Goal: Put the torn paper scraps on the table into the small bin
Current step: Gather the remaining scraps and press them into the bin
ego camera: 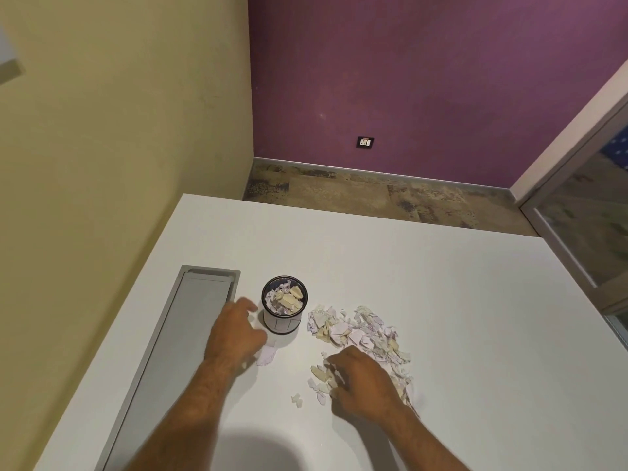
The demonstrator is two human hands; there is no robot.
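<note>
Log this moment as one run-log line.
left hand open beside small bin | right hand on paper scraps | bin partly filled

Looks like an office or meeting room. White table [407, 283] with a recessed grey cable-tray cover [183, 338] set flush into its top. Walls painted yellow-green and purple, a wall socket [365, 142] low on the purple one. Grey skirting, mottled floor, glazed partition [584, 212] at right.
</note>
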